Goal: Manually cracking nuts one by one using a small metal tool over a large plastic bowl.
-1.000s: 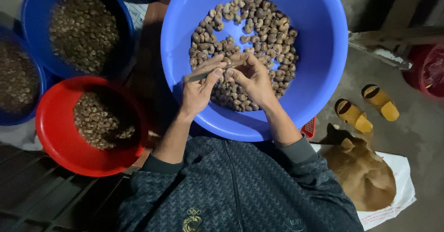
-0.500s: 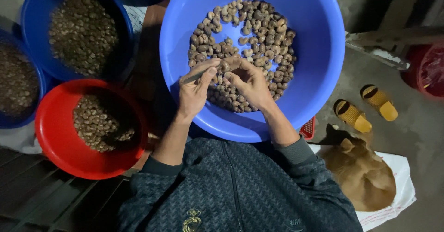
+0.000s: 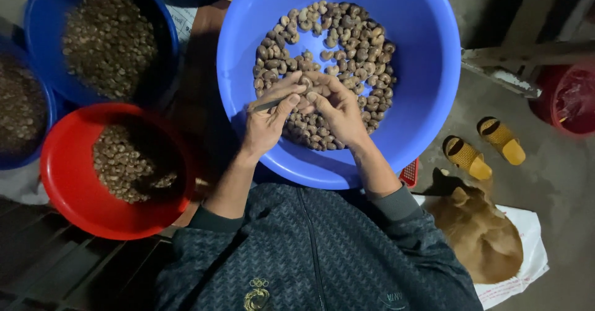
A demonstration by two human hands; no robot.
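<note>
A big light-blue basin (image 3: 421, 82) holds a heap of pale brown cashew nuts (image 3: 334, 44). Both my hands are over it, fingertips together. My left hand (image 3: 268, 120) grips a thin dark-bladed tool (image 3: 268, 105) that points left. My right hand (image 3: 338, 111) pinches a single nut (image 3: 307, 85) against the left thumb. The nut is mostly hidden by my fingers.
A red basin (image 3: 68, 181) with nuts sits at the left. Dark blue basins (image 3: 43, 32) of darker nuts stand behind it. A brown dog (image 3: 480, 233) lies on a white sack at the right, near two yellow slippers (image 3: 483, 148) and a red bucket (image 3: 573, 97).
My hands have stayed joined over the basin, with only small finger shifts on the nut. The view has tilted slightly.
</note>
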